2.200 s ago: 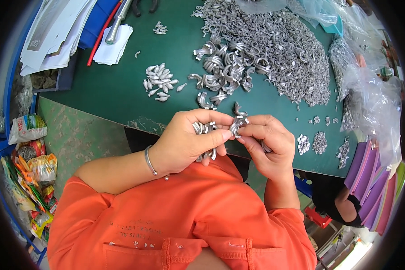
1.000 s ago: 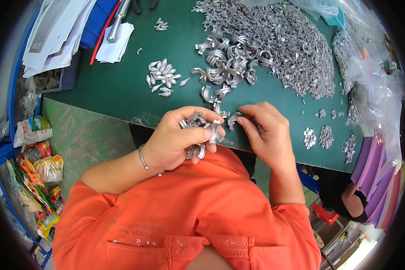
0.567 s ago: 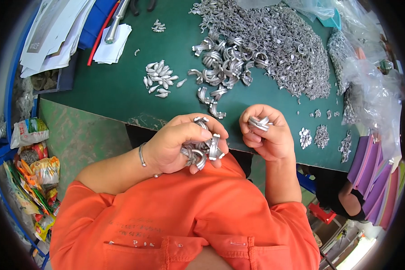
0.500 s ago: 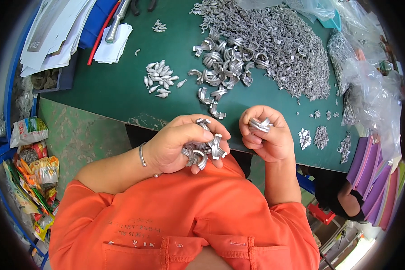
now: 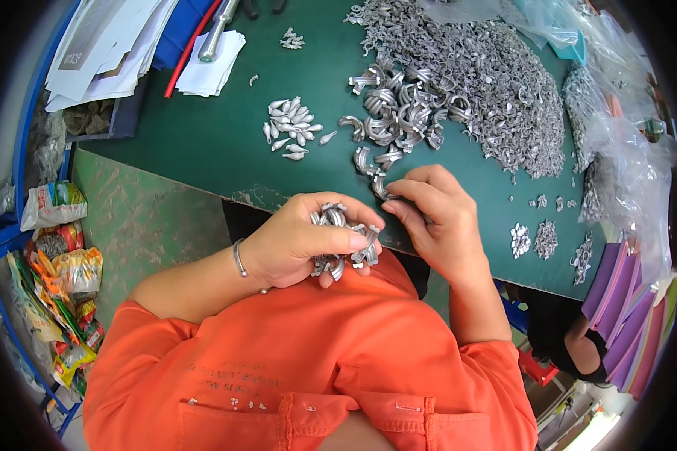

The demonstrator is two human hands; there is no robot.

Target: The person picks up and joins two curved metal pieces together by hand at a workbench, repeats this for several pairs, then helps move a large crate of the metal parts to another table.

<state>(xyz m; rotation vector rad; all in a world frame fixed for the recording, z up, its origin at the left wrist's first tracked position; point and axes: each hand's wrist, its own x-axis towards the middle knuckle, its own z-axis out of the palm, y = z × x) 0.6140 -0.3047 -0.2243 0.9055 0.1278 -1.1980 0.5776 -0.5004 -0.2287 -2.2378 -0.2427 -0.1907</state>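
Note:
A bunch of curved, ridged silver metal pieces [image 5: 329,263] rests in my left hand [image 5: 297,237]. Its fingers and thumb are closed round them, close in front of my orange shirt. My right hand [image 5: 444,222] is at the table's near edge, thumb and fingertips pinched at the end of a like curved metal piece [image 5: 378,183]. That piece lies at the near tip of a heap of such curved pieces [image 5: 399,109] on the green table. My right fingers partly hide its near end.
Behind the heap spreads a large mound of small grey metal parts [image 5: 496,90]. Teardrop-shaped silver pieces [image 5: 292,120] lie to the left, small sorted piles [image 5: 546,239] to the right. Papers [image 5: 210,71], a red rod [image 5: 192,49], clear plastic bags [image 5: 632,165] and purple sheets [image 5: 617,308] line the sides.
My right hand has turned and reached forward to the heap's near tip. The curved piece it held before no longer shows in its fingers. The whole view has shifted slightly.

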